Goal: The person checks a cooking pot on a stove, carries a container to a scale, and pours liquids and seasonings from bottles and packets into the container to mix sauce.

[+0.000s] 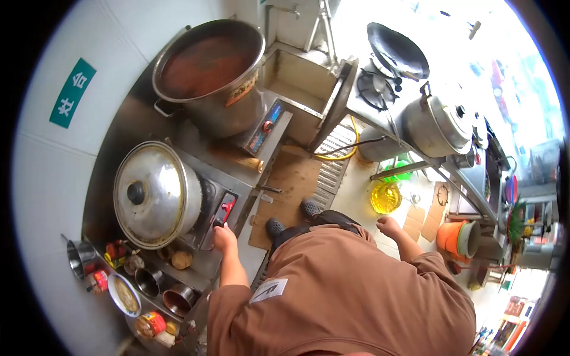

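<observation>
In the head view, I see my left hand (224, 239) at the front of the near stove (205, 207), its half-curled fingers against the black knob (219, 223); I cannot tell whether they really pinch it. This knob sits on the stove's front panel, just beside a red switch (227, 206). On the stove, to the left, stands a big silver pot (163, 204) with its lid (157, 178) on. My right hand (389, 227) is well apart from the stove, over the floor at the right side, curled in a loose fist, and I see nothing held in it. Near this hand, a little farther, stands a bottle of yellow oil (386, 197). At the far left, a tall pot (237, 110) holds something reddish, and behind its right side is a sink (300, 83).
</observation>
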Tool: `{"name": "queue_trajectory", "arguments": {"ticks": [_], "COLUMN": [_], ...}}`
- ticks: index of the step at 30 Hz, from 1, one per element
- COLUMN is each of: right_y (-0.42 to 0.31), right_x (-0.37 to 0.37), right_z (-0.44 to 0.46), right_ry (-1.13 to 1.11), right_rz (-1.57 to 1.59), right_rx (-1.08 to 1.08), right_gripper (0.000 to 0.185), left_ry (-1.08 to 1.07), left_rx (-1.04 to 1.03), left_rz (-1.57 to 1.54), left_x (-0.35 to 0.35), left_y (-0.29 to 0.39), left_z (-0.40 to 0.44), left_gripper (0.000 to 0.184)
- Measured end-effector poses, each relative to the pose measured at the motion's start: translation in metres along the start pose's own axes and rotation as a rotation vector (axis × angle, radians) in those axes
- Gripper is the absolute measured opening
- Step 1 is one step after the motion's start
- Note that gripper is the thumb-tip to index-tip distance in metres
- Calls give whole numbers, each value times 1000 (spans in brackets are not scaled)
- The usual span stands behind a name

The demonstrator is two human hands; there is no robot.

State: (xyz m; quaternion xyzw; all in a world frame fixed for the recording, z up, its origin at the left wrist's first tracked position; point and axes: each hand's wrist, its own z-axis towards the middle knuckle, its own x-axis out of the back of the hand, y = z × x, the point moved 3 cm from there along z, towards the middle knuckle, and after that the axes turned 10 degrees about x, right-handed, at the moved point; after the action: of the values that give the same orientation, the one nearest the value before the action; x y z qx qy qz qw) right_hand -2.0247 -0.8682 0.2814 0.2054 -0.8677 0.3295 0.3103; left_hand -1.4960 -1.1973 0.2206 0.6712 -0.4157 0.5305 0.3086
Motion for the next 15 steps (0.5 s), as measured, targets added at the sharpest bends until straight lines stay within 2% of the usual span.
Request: {"name": "queue_trajectory", "arguments": {"ticks": [7, 9, 11, 15], "right_y": [6, -5, -6, 28], "right_x": [34, 42, 39, 17], "right_z": [49, 56, 65, 87], "right_ry": [69, 93, 27, -144], "right_rz": [64, 198, 326, 299], "right_rx": [94, 97, 54, 38], "right_gripper": [33, 30, 30, 27], "left_ry": [-81, -112, -101, -83], "left_rx": [146, 169, 147, 173], "left_rz": [-24, 55, 134, 221], "left_x": [-3, 5, -5, 6], "left_y": [10, 16, 15, 24], "left_z": [2, -1, 5, 2], "left_gripper": [44, 46, 44, 40]}}
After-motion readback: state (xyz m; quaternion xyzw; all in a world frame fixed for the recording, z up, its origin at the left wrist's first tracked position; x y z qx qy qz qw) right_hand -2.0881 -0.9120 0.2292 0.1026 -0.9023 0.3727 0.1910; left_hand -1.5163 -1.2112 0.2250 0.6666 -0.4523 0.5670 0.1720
